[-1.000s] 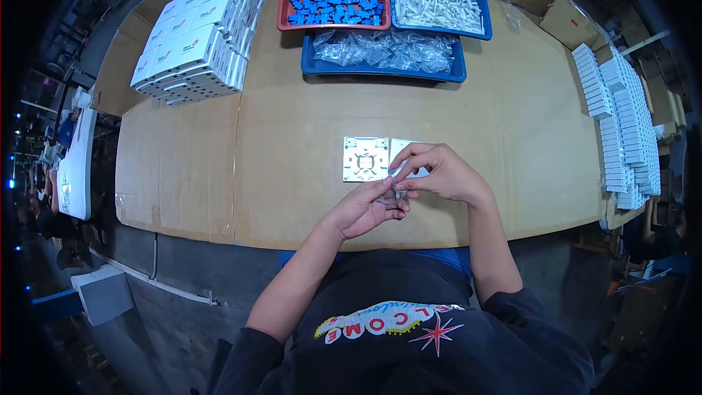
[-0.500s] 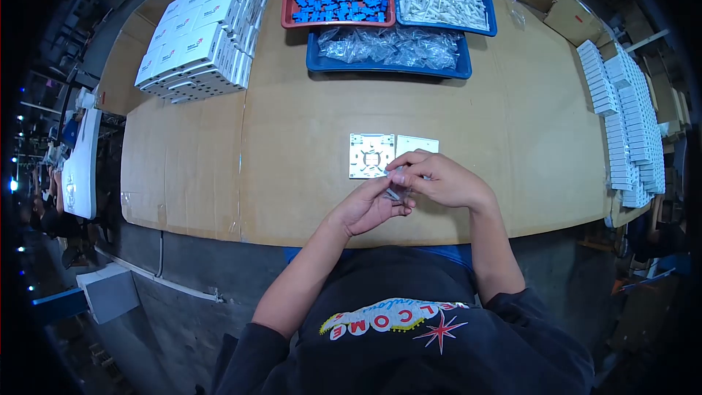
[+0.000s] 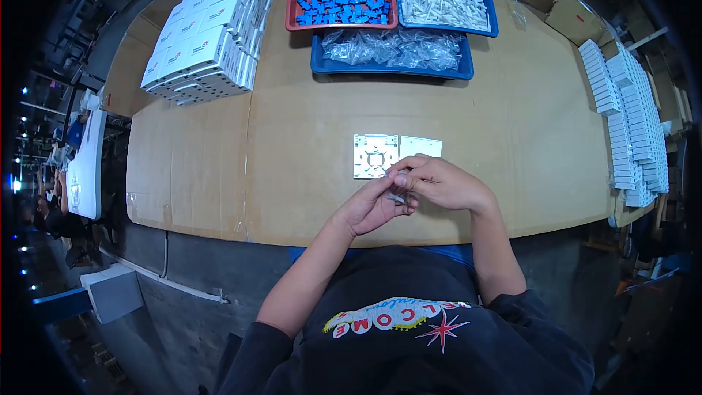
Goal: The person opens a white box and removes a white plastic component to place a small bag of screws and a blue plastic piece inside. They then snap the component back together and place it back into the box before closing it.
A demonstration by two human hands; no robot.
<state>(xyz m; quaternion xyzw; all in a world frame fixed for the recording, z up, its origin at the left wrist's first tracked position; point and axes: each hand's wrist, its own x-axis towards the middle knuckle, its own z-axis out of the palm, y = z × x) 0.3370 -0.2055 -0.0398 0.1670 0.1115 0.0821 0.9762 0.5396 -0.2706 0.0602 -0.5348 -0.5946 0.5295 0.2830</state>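
My left hand [image 3: 369, 209] and my right hand [image 3: 442, 181] meet at the fingertips over the near middle of the table. Between them is a small clear plastic bag [image 3: 397, 198], partly hidden by the fingers, with something pale in it that I cannot make out. Both hands pinch the bag near its top. Just beyond them lies a white square tray [image 3: 376, 156] with an open, moulded inside. Right beside it is a flat white cover [image 3: 422, 146], its lower part hidden behind my right hand.
At the back, a red tray [image 3: 291, 8] holds blue clips and a blue tray [image 3: 491, 0] holds white sticks. Another blue tray [image 3: 387, 73] below holds clear bags. Stacked white boxes [image 3: 201, 37] stand at left, more white stacks [image 3: 629, 124] at right. Cardboard [image 3: 307, 198] covers the table.
The view has shifted slightly, so the table's contents appear a little further right. Both hands stay together on the bag, with only slight finger movement.
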